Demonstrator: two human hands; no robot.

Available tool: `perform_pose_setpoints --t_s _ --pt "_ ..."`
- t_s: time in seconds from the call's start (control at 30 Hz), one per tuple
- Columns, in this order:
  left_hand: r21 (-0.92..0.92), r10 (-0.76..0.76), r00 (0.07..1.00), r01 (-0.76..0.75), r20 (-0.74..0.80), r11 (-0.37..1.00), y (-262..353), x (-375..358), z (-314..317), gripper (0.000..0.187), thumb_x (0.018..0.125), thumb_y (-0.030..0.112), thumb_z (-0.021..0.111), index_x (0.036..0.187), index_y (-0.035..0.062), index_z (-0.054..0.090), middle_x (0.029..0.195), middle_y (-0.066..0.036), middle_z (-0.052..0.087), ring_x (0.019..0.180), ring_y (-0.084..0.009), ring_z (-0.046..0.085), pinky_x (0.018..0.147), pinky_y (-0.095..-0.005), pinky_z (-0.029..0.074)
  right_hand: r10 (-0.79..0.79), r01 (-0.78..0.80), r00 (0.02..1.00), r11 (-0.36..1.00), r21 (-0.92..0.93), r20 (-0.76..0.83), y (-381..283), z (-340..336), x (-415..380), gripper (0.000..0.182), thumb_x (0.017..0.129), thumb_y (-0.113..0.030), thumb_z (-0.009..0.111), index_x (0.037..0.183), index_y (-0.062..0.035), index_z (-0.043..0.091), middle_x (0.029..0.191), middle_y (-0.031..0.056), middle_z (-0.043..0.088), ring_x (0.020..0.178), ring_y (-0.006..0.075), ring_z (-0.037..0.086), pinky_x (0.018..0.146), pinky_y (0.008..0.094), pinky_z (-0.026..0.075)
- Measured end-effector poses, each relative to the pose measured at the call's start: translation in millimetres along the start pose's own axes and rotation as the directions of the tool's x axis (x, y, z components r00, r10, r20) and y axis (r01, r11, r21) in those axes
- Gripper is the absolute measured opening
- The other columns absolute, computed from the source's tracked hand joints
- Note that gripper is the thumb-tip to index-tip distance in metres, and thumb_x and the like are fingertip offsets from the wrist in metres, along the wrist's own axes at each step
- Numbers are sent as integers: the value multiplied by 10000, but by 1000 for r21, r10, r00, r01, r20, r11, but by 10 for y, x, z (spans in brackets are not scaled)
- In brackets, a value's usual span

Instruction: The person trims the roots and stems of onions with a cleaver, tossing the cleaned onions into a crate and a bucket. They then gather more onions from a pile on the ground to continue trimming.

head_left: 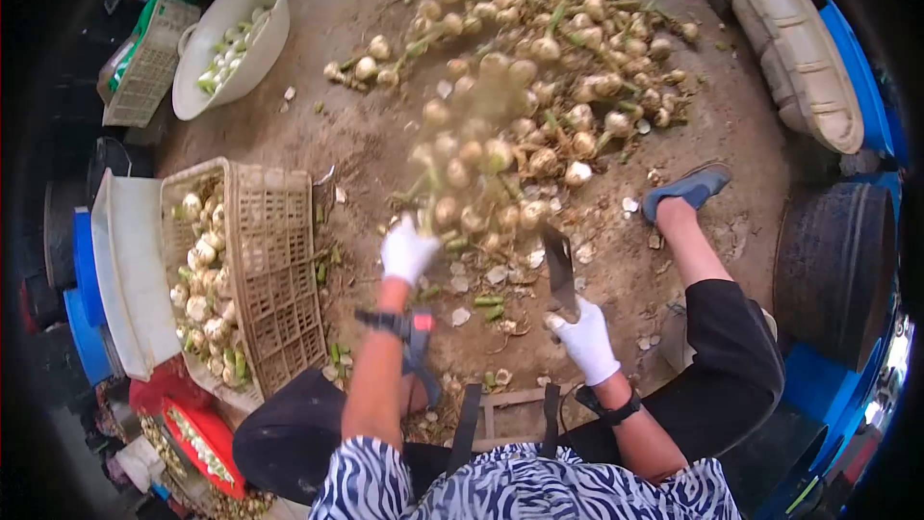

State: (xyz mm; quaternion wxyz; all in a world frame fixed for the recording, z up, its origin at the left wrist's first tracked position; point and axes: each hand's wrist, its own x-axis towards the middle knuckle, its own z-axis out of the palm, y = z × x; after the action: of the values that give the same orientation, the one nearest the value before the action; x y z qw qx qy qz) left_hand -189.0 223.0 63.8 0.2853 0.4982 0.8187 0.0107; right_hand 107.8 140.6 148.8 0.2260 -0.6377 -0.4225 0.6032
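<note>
My right hand, in a white glove, is wrapped around the handle of a broad-bladed knife, its dark blade pointing away from me. My left hand, also gloved in white, reaches over the near left edge of a heap of pale round bulbs with roots and green stems, like garlic or onions. Its fingers are apart, with nothing seen in them. Several bulbs just beyond it are blurred by motion. Cut green stem pieces and white peel scraps lie on the floor between my hands.
To my left stands a woven plastic crate filled with bulbs. A white tub of trimmed pieces is farther back, beside a smaller crate. Dark drums and blue containers line the right. My foot rests beside the heap.
</note>
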Motion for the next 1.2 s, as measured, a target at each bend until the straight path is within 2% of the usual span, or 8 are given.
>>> perform_pose_setpoints --t_s 0.2,0.4,0.57,0.77,1.0,1.07,1.1,1.2 --pt "-647 345 926 -169 155 744 706 -1347 156 753 773 552 658 1308 57 469 1194 -280 560 1118 -367 561 926 -408 462 -67 69 998 964 256 -19 -9 115 -75 314 791 -148 713 1057 -4 627 984 43 664 867 118 599 780 284 490" --pt "-25 589 804 -592 -85 805 988 -1926 -294 671 655 264 726 1270 94 520 1051 -222 605 978 -377 589 854 -434 483 -220 221 974 863 455 -54 -80 -80 -222 264 847 -142 651 1072 -10 609 973 10 634 825 92 569 715 263 486" --pt "-361 583 800 -590 -142 722 987 -2134 -545 631 676 301 778 1199 31 549 1106 -210 614 981 -319 622 849 -375 490 -260 204 964 861 466 58 -305 -110 -420 228 851 -153 660 1023 -5 639 916 13 655 800 70 553 696 271 482" --pt "-916 495 868 -223 -32 332 717 -2255 -580 575 719 221 771 1184 -18 533 1108 -169 623 982 -184 621 805 -288 517 -782 759 594 467 -453 188 -663 -206 -987 223 712 -51 631 932 -20 613 841 160 647 776 365 625 667 404 503" --pt "-407 454 885 -456 -107 792 495 -2373 -656 551 727 236 754 1183 3 550 1078 -155 637 932 -192 630 799 -316 500 -778 748 532 246 -616 335 -351 17 -894 129 708 -95 591 827 -74 546 735 111 564 717 318 593 614 418 461" --pt "-116 808 487 -871 -331 477 273 -2230 -537 543 705 232 762 1164 8 577 1029 -154 656 890 -198 647 777 -323 503 -804 759 506 241 -605 314 -273 72 -784 110 707 -86 590 811 -69 563 731 120 578 702 325 599 597 423 468" --pt "-459 455 869 -492 -197 740 489 -2485 -660 518 678 229 781 1120 21 610 969 -153 675 853 -232 666 763 -327 512 -788 691 549 240 -682 279 -145 92 -643 88 715 -78 586 801 -68 570 719 129 582 681 328 601 579 423 471" --pt "-387 505 843 -536 -187 750 617 -2847 -948 544 643 252 811 1085 3 614 906 -133 685 808 -209 667 758 -313 515 -607 416 786 382 -825 116 77 -313 -41 52 737 -43 565 774 -73 585 689 146 591 641 328 614 554 419 487"
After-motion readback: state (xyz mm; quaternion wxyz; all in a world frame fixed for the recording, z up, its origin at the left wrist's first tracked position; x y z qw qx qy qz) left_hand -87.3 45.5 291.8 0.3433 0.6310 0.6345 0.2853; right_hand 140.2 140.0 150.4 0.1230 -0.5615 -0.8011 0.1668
